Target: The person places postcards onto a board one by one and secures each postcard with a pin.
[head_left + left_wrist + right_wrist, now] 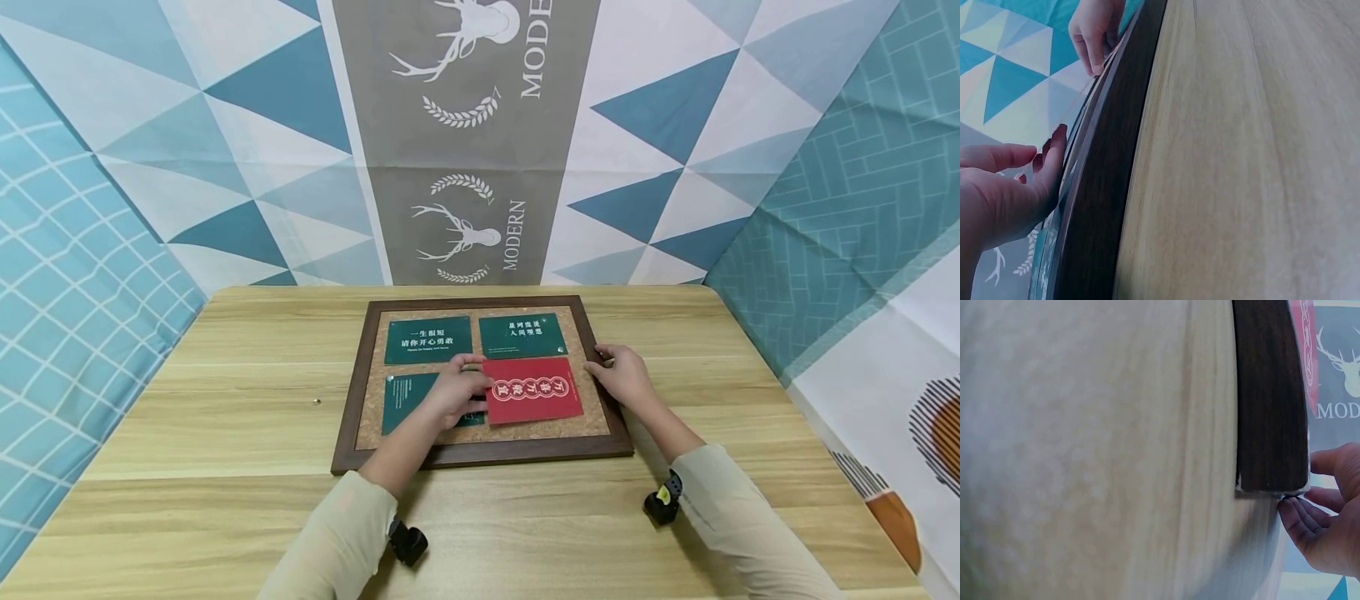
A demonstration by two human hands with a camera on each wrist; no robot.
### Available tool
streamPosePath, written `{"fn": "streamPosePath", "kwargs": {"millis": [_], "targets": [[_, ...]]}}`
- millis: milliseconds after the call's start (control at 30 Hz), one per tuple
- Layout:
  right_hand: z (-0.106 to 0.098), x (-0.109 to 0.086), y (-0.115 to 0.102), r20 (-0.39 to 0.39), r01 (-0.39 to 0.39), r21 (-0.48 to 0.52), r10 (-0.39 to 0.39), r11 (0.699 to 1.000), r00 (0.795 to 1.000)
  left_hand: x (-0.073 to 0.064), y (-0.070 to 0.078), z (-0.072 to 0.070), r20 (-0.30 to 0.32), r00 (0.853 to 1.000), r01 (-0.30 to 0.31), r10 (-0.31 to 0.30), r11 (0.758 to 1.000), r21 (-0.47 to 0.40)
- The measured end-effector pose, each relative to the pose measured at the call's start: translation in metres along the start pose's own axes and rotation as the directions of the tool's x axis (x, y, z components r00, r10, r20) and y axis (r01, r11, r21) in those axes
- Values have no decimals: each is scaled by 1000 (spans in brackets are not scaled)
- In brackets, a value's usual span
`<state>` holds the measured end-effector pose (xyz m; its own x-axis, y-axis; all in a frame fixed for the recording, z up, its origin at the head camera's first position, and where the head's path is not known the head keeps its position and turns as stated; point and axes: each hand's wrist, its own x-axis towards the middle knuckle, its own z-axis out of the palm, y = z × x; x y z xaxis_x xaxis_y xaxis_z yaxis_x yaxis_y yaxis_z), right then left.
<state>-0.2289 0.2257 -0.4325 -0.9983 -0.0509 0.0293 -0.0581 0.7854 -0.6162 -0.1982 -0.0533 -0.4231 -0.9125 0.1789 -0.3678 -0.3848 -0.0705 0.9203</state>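
A cork board (371, 429) in a dark brown wooden frame (480, 452) lies on the table. Over its lower right part is a red card (534, 404) with white Chinese characters turned sideways. My left hand (453, 392) pinches this card at its left edge, close over the board. At the frame's right side, my right hand (624, 375) grips the edge; the right wrist view has its fingers (1300, 519) right at the frame's corner. Two green cards with white writing, one upper left (430, 342) and one upper right (521, 335), are on the cork. Under my left hand, a third green card (405, 400) is partly hidden.
The light wooden table (225, 417) extends around the board. A tiny metallic piece (317, 402) lies to the board's left. Behind the table hangs a patterned cloth (465, 150) with deer heads and triangles. Each wrist wears a small black camera, left (408, 543) and right (662, 502).
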Motion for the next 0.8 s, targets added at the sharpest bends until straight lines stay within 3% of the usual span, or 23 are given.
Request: {"fn": "streamPosePath", "kwargs": {"millis": [233,467,800], "targets": [[0,1,0,0,-1,3,1,1000,1000,1,-3,1,-60,995,-78,86,990,116],[0,1,1,4,-5,10,5,1000,1000,-3,0,4,-96,978,-148,184,942,300],[1,1,2,12,-13,17,13,1000,1000,-3,4,8,-115,972,-134,204,886,444]]}}
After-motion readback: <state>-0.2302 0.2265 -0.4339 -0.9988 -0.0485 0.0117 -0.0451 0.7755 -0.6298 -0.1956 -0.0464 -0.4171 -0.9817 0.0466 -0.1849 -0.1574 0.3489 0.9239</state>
